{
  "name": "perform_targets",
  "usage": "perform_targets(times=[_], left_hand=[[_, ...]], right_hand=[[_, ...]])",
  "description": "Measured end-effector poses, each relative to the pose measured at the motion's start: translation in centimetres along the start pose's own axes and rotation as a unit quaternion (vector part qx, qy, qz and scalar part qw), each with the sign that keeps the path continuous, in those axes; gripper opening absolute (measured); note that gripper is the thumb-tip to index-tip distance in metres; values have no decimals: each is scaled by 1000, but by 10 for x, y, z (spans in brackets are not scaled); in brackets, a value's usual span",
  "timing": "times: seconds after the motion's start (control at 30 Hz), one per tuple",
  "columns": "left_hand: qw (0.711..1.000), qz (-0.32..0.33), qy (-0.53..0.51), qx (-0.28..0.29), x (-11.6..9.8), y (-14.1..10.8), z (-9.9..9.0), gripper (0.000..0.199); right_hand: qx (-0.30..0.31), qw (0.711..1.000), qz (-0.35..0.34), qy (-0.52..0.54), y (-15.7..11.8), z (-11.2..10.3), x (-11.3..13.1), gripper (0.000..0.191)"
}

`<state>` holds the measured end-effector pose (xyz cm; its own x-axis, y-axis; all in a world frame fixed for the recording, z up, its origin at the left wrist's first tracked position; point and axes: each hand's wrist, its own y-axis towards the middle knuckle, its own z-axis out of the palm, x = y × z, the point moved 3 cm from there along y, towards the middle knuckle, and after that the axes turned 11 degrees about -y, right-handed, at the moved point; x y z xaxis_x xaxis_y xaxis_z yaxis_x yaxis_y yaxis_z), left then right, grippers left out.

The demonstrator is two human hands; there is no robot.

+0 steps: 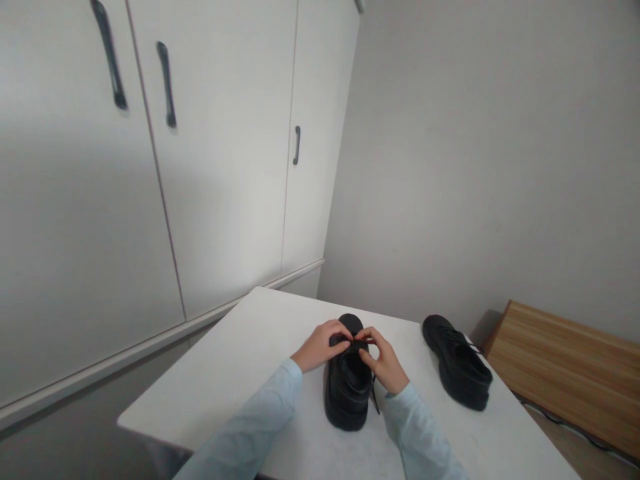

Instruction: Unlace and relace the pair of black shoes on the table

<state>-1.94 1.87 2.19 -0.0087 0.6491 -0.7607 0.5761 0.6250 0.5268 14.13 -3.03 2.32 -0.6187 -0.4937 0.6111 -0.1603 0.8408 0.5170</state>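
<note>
A black lace-up shoe (346, 393) stands on the white table (225, 373), toe pointing away from me and heel nearest. My left hand (325, 343) reaches in from the left, its thumb and fingers pinched on the laces at the top of the shoe. From the right, my right hand (383, 360) pinches the laces too, close to the left fingertips. A loose lace end hangs down the shoe's right side. The exact shape of the laces between the fingers is too small and dark to make out.
A second black shoe (463, 373) rests near the table's right edge. Beyond that edge is a wooden board-like piece (570, 373) with a cable beneath. White cabinets (225, 167) with dark handles line the left, and a grey wall (475, 167) stands behind.
</note>
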Motion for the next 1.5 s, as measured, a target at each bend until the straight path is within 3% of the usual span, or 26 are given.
perform_targets(times=[0.1, 0.43, 0.83, 1.2, 1.5], left_hand=[[1000, -2, 1, -1, 0, 0, 0, 15], [1000, 0, 1, -5, 0, 0, 0, 16], [1000, 1, 6, -4, -1, 0, 0, 16], [1000, -2, -3, -13, -1, -1, 1, 19], [999, 31, -19, -1, -6, -2, 4, 22]], right_hand=[[1, 999, -37, -37, 0, -1, 6, 27], [-5, 993, -78, -90, -3, 1, 9, 16], [-67, 997, -6, -36, -3, 6, -2, 2], [-120, 981, 94, 117, -2, 2, -3, 16], [-122, 966, 111, 198, 0, -1, -1, 17]])
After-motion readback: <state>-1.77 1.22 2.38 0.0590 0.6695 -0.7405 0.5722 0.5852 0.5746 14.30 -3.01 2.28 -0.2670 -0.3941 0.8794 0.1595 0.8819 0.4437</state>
